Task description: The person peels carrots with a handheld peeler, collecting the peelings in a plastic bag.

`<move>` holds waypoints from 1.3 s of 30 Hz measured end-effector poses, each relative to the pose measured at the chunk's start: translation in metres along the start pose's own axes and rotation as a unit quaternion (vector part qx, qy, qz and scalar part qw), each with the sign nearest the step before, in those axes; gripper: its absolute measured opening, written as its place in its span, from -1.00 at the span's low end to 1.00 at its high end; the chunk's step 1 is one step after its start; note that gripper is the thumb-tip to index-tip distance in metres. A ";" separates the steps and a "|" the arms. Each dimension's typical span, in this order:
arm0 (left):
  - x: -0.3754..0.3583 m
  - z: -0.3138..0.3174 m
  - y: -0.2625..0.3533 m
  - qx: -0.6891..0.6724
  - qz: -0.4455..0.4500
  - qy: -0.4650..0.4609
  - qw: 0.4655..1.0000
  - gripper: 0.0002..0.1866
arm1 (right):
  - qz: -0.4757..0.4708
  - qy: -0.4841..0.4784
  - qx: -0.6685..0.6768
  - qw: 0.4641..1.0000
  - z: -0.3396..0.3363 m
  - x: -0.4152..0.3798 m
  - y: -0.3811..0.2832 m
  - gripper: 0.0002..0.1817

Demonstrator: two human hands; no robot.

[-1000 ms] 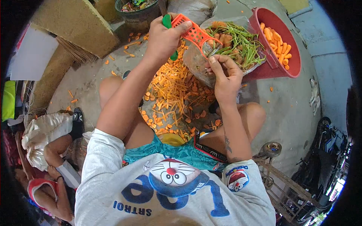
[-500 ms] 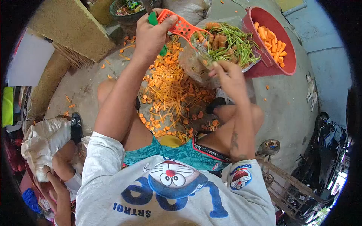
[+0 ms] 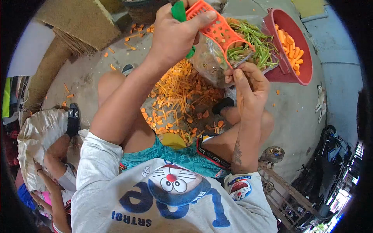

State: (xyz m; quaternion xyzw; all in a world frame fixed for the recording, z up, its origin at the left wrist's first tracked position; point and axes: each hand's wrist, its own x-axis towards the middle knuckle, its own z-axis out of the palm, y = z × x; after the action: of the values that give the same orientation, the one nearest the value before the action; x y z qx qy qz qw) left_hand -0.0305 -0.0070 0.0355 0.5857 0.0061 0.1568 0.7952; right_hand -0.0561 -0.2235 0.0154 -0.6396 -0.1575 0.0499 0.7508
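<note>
My left hand (image 3: pixel 171 35) is closed around an orange plastic peeler (image 3: pixel 217 33) with holes in its handle. A green piece (image 3: pixel 178 11) also shows on both sides of that fist; most of it is hidden. My right hand (image 3: pixel 250 87) pinches at the blade end of the peeler, fingertips against one prong. Behind the peeler lies a clear plastic bag (image 3: pixel 210 58) with unpeeled carrots and green stems (image 3: pixel 256 37). Orange peelings and cut carrot ends (image 3: pixel 175 89) are heaped on the floor between my legs.
A red tub (image 3: pixel 307 72) with peeled carrots (image 3: pixel 291 50) leans at the upper right. A dark container (image 3: pixel 143 11) stands at the top. Another person's arm (image 3: pixel 54 190) rests near a pale sack (image 3: pixel 39 136) at left. A wooden cart (image 3: pixel 287 194) is at lower right.
Both hands and the peeler have come nearer the camera and shifted right. My right hand has moved from the bag's edge to the peeler's blade end.
</note>
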 end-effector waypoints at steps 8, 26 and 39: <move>-0.003 0.011 0.012 -0.029 -0.061 -0.010 0.998 -0.76 | -0.031 -0.002 0.049 0.998 0.008 -0.005 -0.003 -0.86; 0.000 0.008 0.005 -0.017 -0.116 -0.059 0.991 -0.76 | -0.026 0.019 0.090 0.995 0.009 -0.013 -0.007 -0.89; 0.000 0.013 -0.001 -0.056 -0.097 -0.066 0.991 -0.75 | -0.055 0.015 0.040 0.998 0.008 -0.014 -0.009 -0.90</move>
State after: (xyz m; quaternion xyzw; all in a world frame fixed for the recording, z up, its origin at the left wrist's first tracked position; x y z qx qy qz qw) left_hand -0.0282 -0.0197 0.0392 0.5457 0.0014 0.0396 0.8370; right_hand -0.0730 -0.2211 0.0233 -0.5997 -0.1786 0.0051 0.7800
